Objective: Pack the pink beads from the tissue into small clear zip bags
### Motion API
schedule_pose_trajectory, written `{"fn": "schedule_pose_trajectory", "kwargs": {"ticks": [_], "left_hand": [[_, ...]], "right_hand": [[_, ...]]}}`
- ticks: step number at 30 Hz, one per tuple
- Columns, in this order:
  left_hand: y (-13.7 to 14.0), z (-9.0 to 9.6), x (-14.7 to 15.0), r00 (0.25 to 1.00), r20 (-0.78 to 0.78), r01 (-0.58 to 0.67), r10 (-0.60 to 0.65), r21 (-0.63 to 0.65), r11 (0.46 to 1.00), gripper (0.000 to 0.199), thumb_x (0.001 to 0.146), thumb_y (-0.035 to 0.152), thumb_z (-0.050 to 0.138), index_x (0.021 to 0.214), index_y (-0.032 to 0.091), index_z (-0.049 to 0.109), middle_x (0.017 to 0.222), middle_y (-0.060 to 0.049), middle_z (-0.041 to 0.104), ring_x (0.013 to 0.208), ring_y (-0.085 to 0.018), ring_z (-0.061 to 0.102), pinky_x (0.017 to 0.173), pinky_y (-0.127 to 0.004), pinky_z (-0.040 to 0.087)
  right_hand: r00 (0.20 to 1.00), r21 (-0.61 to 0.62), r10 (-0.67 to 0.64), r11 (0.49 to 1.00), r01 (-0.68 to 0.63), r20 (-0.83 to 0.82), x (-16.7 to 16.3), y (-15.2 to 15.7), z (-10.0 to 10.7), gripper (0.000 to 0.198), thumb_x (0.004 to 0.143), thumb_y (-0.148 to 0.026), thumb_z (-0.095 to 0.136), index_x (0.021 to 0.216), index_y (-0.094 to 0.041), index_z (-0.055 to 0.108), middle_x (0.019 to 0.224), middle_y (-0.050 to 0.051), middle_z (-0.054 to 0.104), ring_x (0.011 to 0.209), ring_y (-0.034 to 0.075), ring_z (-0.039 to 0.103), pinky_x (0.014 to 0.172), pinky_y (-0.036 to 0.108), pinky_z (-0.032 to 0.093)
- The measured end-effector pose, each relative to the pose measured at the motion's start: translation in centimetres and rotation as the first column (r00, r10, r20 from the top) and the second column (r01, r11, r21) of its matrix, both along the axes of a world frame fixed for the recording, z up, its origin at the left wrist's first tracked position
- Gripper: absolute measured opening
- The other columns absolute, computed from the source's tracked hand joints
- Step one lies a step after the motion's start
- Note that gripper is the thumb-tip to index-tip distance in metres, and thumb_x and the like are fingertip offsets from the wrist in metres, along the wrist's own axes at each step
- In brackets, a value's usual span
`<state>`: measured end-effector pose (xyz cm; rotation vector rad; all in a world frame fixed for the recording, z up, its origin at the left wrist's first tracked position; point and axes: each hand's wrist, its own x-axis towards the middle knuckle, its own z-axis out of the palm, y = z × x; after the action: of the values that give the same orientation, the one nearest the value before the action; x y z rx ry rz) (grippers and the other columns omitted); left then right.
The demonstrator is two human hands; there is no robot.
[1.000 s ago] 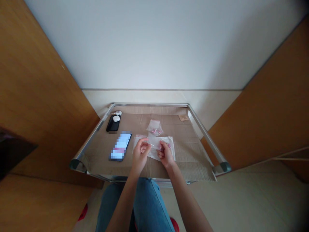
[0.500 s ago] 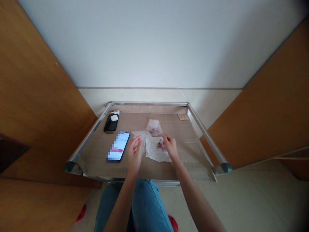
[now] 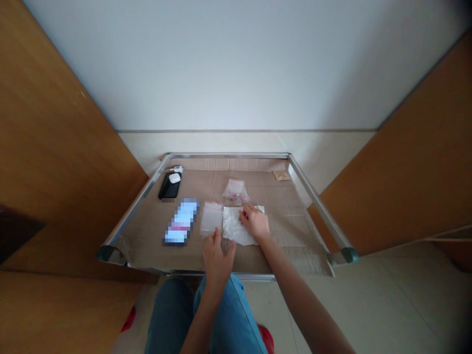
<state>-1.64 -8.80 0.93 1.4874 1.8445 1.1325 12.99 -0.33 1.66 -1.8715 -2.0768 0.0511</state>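
Observation:
My left hand [image 3: 218,253] is open, its thumb apart from its fingers, with the fingertips at the near edge of a flat clear zip bag [image 3: 211,216]. My right hand [image 3: 256,222] rests over a crumpled white tissue [image 3: 233,228], its fingers curled and closed. A speck of dark red shows by those fingertips; what they hold is too small and covered to name. Behind the tissue lies a second clear zip bag [image 3: 236,191] with small pink-red pieces in its lower part.
A lit phone [image 3: 181,221] lies to the left. Behind it, a black tray-like object [image 3: 165,189] bears a white earbud case [image 3: 174,178], with a white plug [image 3: 178,169] beyond. A brown paper tag [image 3: 281,175] lies far right. Metal rails [image 3: 317,201] frame the cardboard-covered surface [image 3: 287,231].
My left hand has come down toward me, off the clear bag, which now lies flat and squarer. My right hand has moved slightly left over the tissue, covering the red pieces.

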Motion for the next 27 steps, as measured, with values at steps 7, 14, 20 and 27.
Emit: {"fn": "schedule_pose_trajectory", "kwargs": {"ticks": [7, 14, 20, 27], "left_hand": [[1.4, 2.6, -1.6, 0.97, -0.238, -0.015, 0.044, 0.121, 0.993, 0.034, 0.075, 0.039, 0.055, 0.103, 0.021, 0.063, 0.082, -0.007, 0.056, 0.083, -0.025, 0.053, 0.081, -0.039, 0.041], [7.2, 3.6, -2.6, 0.885, -0.464, 0.086, 0.032, 0.23, 0.969, 0.058, 0.074, 0.042, 0.058, 0.128, 0.022, 0.046, 0.13, -0.016, 0.042, 0.118, -0.035, 0.037, 0.096, -0.048, 0.03], [8.1, 2.6, -2.4, 0.755, -0.647, 0.169, -0.105, 0.037, 0.985, 0.05, 0.075, 0.039, 0.058, 0.122, 0.024, 0.05, 0.133, -0.014, 0.041, 0.119, -0.033, 0.038, 0.093, -0.045, 0.035], [7.9, 2.3, -2.4, 0.66, -0.745, 0.143, -0.1, -0.006, 0.99, 0.043, 0.077, 0.042, 0.054, 0.114, 0.022, 0.053, 0.128, -0.012, 0.045, 0.113, -0.028, 0.044, 0.09, -0.039, 0.039]], "right_hand": [[1.0, 0.014, 0.004, 1.0, -0.004, -0.003, 0.1, -0.1, 0.0, 0.025, 0.089, -0.033, 0.04, 0.085, -0.022, 0.062, 0.092, 0.005, 0.062, 0.075, 0.015, 0.057, 0.055, 0.024, 0.031], [1.0, 0.043, 0.024, 0.999, -0.023, -0.018, 0.1, -0.1, 0.2, 0.022, 0.087, -0.032, 0.043, 0.082, -0.021, 0.061, 0.091, 0.006, 0.061, 0.081, 0.017, 0.054, 0.056, 0.025, 0.032], [0.999, 0.021, 0.04, 0.999, -0.039, -0.03, 0.2, -0.2, 0.4, 0.024, 0.088, -0.034, 0.041, 0.085, -0.021, 0.06, 0.095, 0.005, 0.06, 0.086, 0.017, 0.054, 0.059, 0.024, 0.033], [0.998, 0.034, 0.035, 0.999, -0.033, -0.049, 0.2, -0.3, 0.6, 0.023, 0.087, -0.036, 0.041, 0.093, -0.023, 0.059, 0.101, 0.005, 0.059, 0.088, 0.017, 0.054, 0.059, 0.023, 0.034]]}}
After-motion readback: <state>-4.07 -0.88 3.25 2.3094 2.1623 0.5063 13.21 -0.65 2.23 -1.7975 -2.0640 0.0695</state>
